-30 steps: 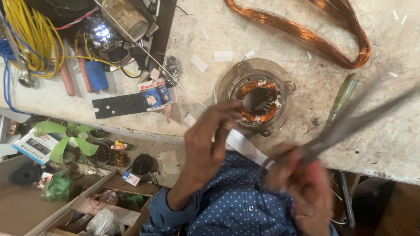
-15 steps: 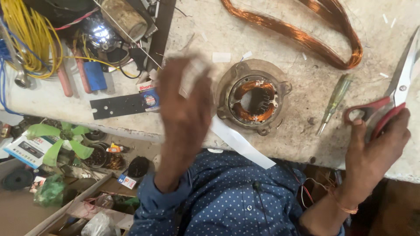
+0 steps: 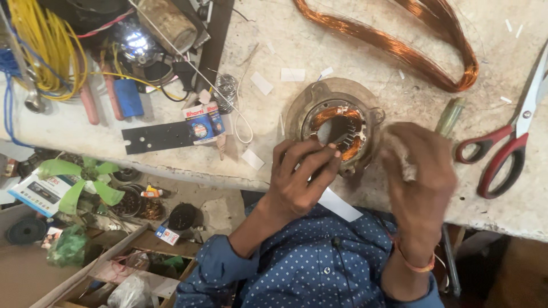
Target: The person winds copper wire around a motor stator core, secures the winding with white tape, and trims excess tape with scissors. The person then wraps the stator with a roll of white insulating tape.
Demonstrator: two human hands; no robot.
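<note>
On the bench: a round motor part point(image 3: 337, 128) with copper wire wound inside its ring, near the front edge.
Left hand point(image 3: 299, 179): its fingers are pinched tight on a thin white strip, and the fingertips point(image 3: 331, 151) touch the lower edge of the motor part's hole.
White strip point(image 3: 339, 204): it runs from under the left hand down toward the blue dotted shirt point(image 3: 314, 268).
Right hand point(image 3: 419, 171): it rests just right of the motor part, fingers curled. I cannot tell if it holds anything.
Scissors point(image 3: 508, 148): red and black handles, lying on the bench to the right of the right hand, not touched.
Green tool point(image 3: 450, 116): a thin stick that pokes out from behind the right hand.
Copper coil point(image 3: 399, 43): a big loop of bare wire at the back of the bench, well apart from both hands.
Small box point(image 3: 204, 122): it lies left of the motor part, beside a black flat bar point(image 3: 154, 137).
Yellow wire point(image 3: 45, 45): a bundle at the far left corner.
</note>
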